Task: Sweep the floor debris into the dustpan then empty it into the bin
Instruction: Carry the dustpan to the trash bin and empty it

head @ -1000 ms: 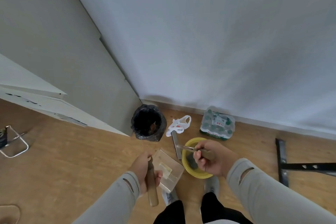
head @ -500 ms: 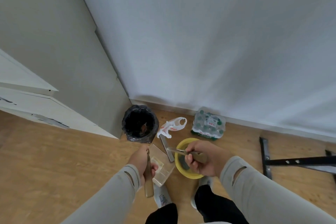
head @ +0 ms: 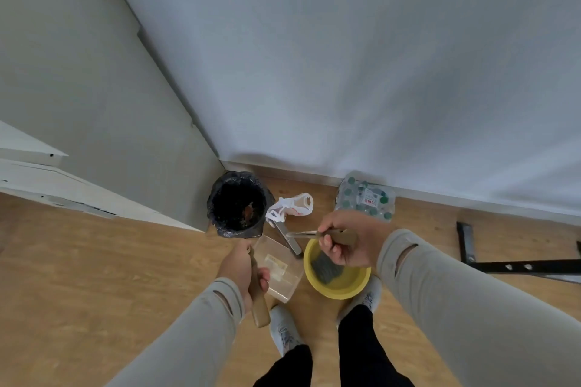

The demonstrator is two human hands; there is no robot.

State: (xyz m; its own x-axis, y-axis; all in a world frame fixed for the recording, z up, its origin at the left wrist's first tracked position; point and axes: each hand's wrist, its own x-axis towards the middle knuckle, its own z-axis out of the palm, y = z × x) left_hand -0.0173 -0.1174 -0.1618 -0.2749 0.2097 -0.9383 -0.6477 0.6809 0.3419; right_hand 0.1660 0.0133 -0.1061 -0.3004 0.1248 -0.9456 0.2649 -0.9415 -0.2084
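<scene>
At the far left a white panel lies along the base of a grey-green cabinet wall, above the light wooden plank floor. Right of that, in the corner where cabinet and white wall meet, stands the round bin lined with a black plastic bag, its mouth open upward with some brownish scrap visible inside. Just below the bin, the left hand grips the tan handle of a clear plastic dustpan, fingers wrapped round it; the pan is held near the bin's rim, and pale flat scraps lie in it. A crumpled white plastic bag with red print rests on the floor beside the bin, touching a flat grey metal bar. Further right the right hand is curled round the tan handle of a small brush with dark bristles, its bristles hanging over a round yellow plastic basin that sits on the floor by the person's grey shoes. Beyond the hand, against the skirting, sits a shrink-wrapped pack of green-capped bottles. At the far right a black metal bracket lies on the floor.
</scene>
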